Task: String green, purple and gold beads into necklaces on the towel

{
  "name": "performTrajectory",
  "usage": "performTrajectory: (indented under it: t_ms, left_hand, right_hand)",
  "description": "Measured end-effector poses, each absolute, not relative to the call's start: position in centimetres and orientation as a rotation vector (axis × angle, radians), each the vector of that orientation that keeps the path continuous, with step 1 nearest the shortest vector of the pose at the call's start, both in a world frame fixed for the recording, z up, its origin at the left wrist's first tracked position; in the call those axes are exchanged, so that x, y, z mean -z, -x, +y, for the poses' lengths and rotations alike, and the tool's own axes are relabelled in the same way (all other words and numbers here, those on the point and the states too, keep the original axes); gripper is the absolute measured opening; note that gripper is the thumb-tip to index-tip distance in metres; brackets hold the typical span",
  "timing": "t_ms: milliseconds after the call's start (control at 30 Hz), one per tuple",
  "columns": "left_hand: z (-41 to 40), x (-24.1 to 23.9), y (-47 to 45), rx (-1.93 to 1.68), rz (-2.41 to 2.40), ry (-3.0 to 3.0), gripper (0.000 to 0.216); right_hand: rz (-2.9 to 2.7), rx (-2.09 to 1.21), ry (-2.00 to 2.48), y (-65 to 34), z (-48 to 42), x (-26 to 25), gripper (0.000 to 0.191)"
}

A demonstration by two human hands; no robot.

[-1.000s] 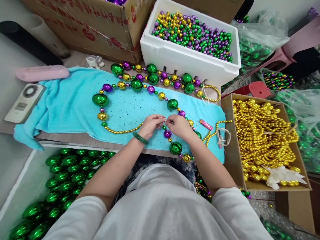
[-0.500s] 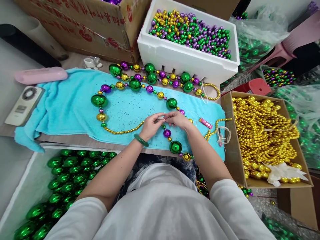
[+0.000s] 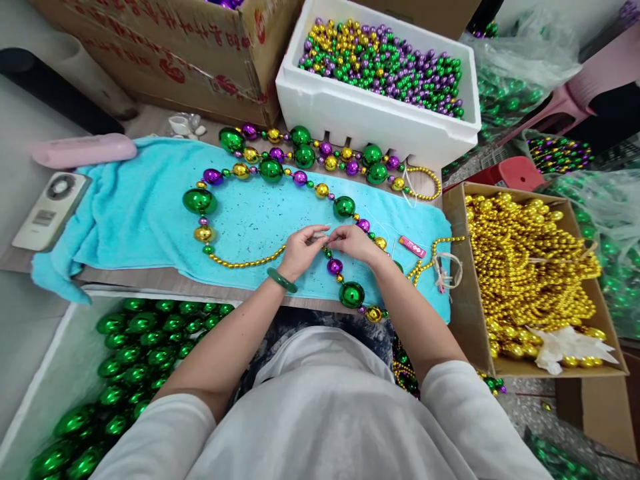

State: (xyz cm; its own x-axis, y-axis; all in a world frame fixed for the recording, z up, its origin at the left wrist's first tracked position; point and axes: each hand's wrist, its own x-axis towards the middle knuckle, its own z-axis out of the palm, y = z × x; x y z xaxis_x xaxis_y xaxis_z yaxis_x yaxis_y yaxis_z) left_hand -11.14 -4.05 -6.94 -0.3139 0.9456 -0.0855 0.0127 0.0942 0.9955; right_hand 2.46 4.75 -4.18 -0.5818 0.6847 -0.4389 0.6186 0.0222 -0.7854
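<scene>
My left hand (image 3: pixel 302 252), with a green bangle (image 3: pixel 282 280) at the wrist, is closed in a pinch where a string of small gold beads (image 3: pixel 245 265) runs into it. My right hand (image 3: pixel 353 241) meets it fingertip to fingertip, pinching the end of the beaded strand (image 3: pixel 335 267) of green, purple and gold beads that hangs toward me. The exact joint between the fingers is too small to make out. Both strands belong to a large bead necklace (image 3: pixel 271 171) looped on the turquoise towel (image 3: pixel 250 220).
Beyond the loop lie more bead necklaces (image 3: pixel 330 162) and a white foam box (image 3: pixel 375 110) of small beads. A carton (image 3: pixel 463 280) of gold bead strings stands at right. A pink packet (image 3: pixel 412 246) lies on the towel. A foam tub (image 3: pixel 65 353) of green beads is at lower left.
My fingertips have shifted slightly, and the right fingers have drawn closer together over the joint. The necklace and the towel stay in place.
</scene>
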Motion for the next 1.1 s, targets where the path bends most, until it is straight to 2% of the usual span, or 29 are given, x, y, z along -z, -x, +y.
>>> performTrajectory:
  t_ms: [100, 267, 500, 600, 733, 833, 1100]
  left_hand:
    - [-4.3, 7.1, 11.3, -1.31, 1.563, -1.056, 0.03]
    - [-4.6, 7.5, 11.3, -1.276, 1.64, -1.167, 0.032]
    - [-4.8, 7.6, 10.9, -1.2, 1.791, -1.436, 0.033]
    - [-4.9, 7.7, 10.7, -1.181, 1.821, -1.563, 0.034]
    - [-4.9, 8.0, 10.7, -1.167, 1.836, -1.671, 0.035]
    - [-4.9, 8.2, 10.7, -1.185, 1.834, -1.702, 0.033]
    - [-5.0, 8.5, 10.6, -1.283, 1.83, -1.688, 0.031]
  right_hand:
    - [-2.329, -1.395, 1.385, -2.4, 4.1, 4.4, 0.006]
    - [-2.442, -1.196, 1.362, -2.7, 3.7, 4.3, 0.001]
    - [-2.478, -1.126, 1.35, -3.2, 3.9, 4.6, 0.004]
    - [-2.454, -1.165, 1.339, -3.2, 3.7, 4.7, 0.005]
    - [-2.412, -1.37, 1.275, -3.3, 3.7, 4.8, 0.026]
    - [-2.387, -1.533, 1.218, -3.4, 4.1, 5.0, 0.034]
    - [-2.23, -1.71, 1.238, -3.6, 4.5, 5.7, 0.025]
